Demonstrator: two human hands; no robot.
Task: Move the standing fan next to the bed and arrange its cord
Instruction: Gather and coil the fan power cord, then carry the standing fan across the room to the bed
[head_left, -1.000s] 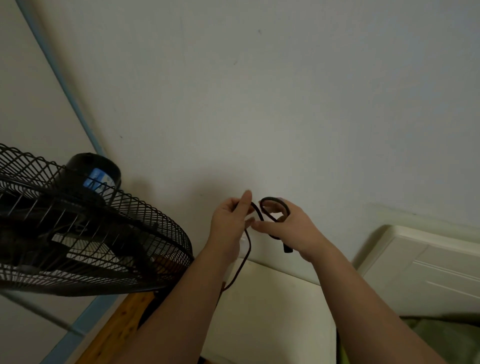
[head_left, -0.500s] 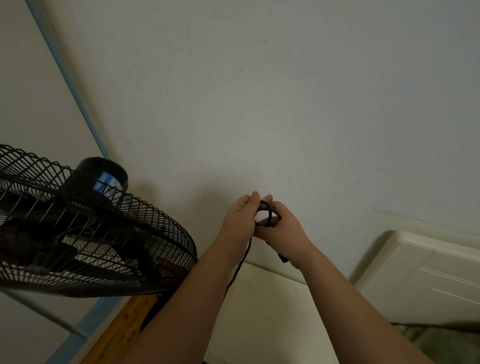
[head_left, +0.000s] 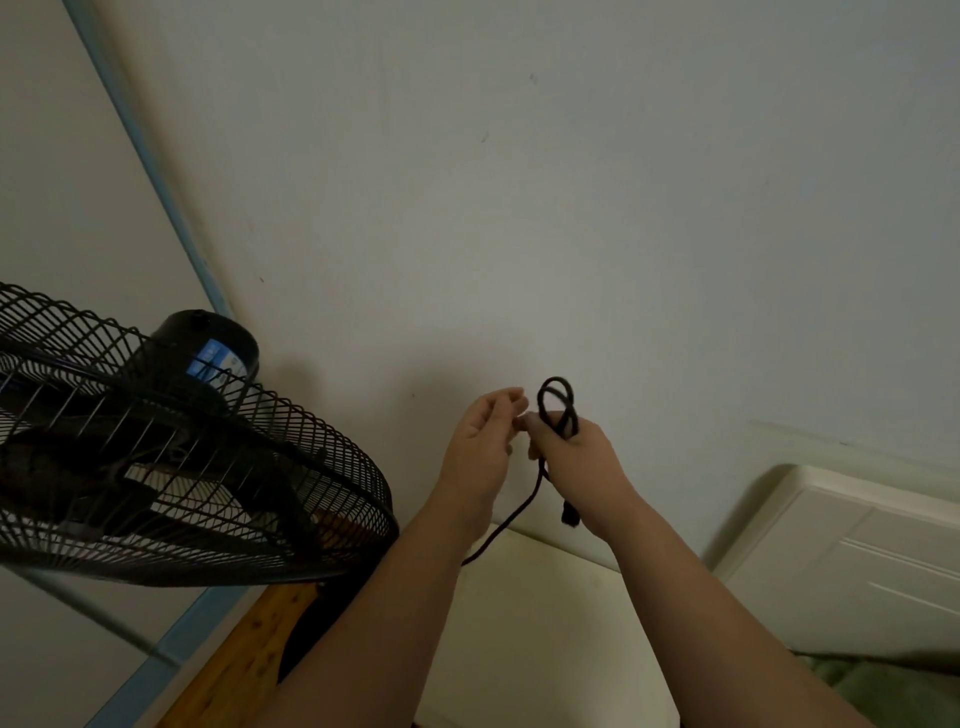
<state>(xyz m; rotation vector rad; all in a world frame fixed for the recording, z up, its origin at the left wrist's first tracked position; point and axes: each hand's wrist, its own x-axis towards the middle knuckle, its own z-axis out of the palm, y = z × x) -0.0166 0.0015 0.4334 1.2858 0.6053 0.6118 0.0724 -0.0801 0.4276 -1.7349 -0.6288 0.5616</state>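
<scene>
**Cord looped in the right hand, right of the fan**

The black standing fan (head_left: 156, 447) fills the lower left, its wire cage tilted toward the camera and its motor housing, with a blue label, at the back. To the right of the fan, both hands are raised in front of a pale wall (head_left: 571, 208). The right hand (head_left: 576, 457) is the farther from the fan; its grip is clenched round the black cord (head_left: 556, 405), and a small loop of cord stands up above the fingers. The plug (head_left: 570, 517) hangs below this wrist. From the grip the cord runs down and back toward the fan, passing behind the left forearm. The left hand (head_left: 480, 447), between the fan and the right hand, has its grip released: its fingers are loosely curved and hold nothing, with the tips just beside the right hand's fingertips. Far right of the fan is a cream panelled board (head_left: 857, 561). Below the fan is a wooden surface (head_left: 244, 665).
</scene>
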